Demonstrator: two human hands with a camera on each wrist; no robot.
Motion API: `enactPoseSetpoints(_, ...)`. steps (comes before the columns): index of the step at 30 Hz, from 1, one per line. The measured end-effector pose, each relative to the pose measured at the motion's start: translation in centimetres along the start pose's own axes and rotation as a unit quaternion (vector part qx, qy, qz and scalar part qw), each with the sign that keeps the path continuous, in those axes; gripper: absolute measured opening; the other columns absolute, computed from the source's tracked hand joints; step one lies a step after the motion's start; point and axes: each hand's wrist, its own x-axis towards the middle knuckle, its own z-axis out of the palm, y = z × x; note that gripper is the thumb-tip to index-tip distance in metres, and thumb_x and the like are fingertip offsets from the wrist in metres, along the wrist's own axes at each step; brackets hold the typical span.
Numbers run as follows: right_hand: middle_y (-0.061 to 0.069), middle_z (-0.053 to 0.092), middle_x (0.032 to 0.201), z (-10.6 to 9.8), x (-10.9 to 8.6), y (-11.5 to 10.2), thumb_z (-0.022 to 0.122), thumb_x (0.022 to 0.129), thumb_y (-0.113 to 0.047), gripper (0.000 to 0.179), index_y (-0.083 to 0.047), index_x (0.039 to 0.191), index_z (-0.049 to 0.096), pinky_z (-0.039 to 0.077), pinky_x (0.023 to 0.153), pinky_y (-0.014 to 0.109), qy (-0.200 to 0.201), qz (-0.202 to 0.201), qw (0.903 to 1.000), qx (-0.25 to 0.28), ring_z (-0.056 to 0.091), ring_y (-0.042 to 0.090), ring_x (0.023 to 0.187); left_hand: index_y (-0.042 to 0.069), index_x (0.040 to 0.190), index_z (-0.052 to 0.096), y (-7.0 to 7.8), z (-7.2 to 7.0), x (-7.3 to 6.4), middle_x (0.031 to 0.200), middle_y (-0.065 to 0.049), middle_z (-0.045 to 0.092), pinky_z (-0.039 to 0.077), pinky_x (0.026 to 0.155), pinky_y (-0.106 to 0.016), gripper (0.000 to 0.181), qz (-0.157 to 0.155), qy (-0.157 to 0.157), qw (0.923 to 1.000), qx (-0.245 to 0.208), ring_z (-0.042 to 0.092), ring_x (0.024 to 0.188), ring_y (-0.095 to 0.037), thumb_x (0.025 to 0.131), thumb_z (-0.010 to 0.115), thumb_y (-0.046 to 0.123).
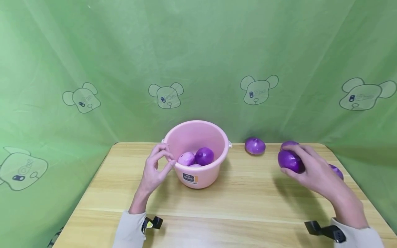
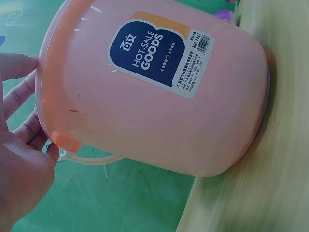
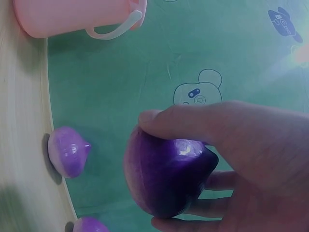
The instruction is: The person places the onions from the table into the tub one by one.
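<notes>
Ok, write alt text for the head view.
A right hand grips a glossy purple onion above a pale wooden table, while the left hand holds a round pink plastic bucket by its rim, more onions inside. Three other purple onions lie on the table's right side, before a green fabric backdrop printed with cartoon animal heads.

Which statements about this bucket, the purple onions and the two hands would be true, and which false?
1. The left hand touches the rim of the pink bucket. True.
2. The pink bucket is empty. False: purple onions lie inside it.
3. The right hand holds a purple onion. True.
4. The pink bucket lies on its side. False: it stands upright on the wooden table.
5. The pink bucket bears a label. True.
6. The cloth is red. False: the cloth is green.
</notes>
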Motion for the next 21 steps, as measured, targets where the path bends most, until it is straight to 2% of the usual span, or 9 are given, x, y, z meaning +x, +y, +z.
enactPoseSetpoints(5,0.036,0.049,0.134,0.0,0.3,-0.5,0.09,0.078,-0.026,0.074,-0.013,0.142,0.053,0.046,0.075,0.082,-0.002,-0.002,1.0,0.005,0.055,0.066,0.104,0.003,0.088,0.068,-0.1,-0.1,-0.1,0.111,-0.018,0.055,0.027,0.12,-0.056,0.015,-0.003,0.0,1.0,-0.001,0.047,0.119,-0.041,0.084,0.072,-0.011)
enactPoseSetpoints(12,0.032,0.05,0.133,0.1,0.7,-0.9,0.09,0.078,-0.026,0.074,-0.012,0.141,0.054,0.048,0.075,0.08,0.002,-0.009,0.9999,0.005,0.057,0.064,0.104,0.006,0.089,0.068,-0.2,-0.1,0.0,0.11,-0.013,0.056,0.026,0.121,-0.053,0.014,-0.003,-0.002,1.0,-0.005,0.045,0.117,-0.05,0.085,0.073,-0.008)
enactPoseSetpoints(18,0.03,0.05,0.135,0.0,0.8,-1.3,0.089,0.079,-0.026,0.073,-0.012,0.142,0.054,0.049,0.076,0.078,0.005,-0.009,0.9999,0.011,0.057,0.062,0.105,0.005,0.089,0.068,-0.2,-0.1,0.0,0.111,-0.013,0.057,0.028,0.12,-0.054,0.014,-0.003,-0.002,1.0,0.0,0.049,0.119,-0.032,0.085,0.073,-0.007)
enactPoseSetpoints(21,0.03,0.051,0.135,0.0,1.0,-1.6,0.09,0.079,-0.025,0.074,-0.012,0.142,0.054,0.05,0.076,0.077,0.008,-0.014,0.9998,0.011,0.057,0.061,0.105,0.005,0.089,0.068,-0.1,-0.1,0.0,0.111,-0.013,0.057,0.028,0.12,-0.054,0.013,-0.002,-0.002,1.0,0.001,0.049,0.119,-0.028,0.085,0.073,-0.007)
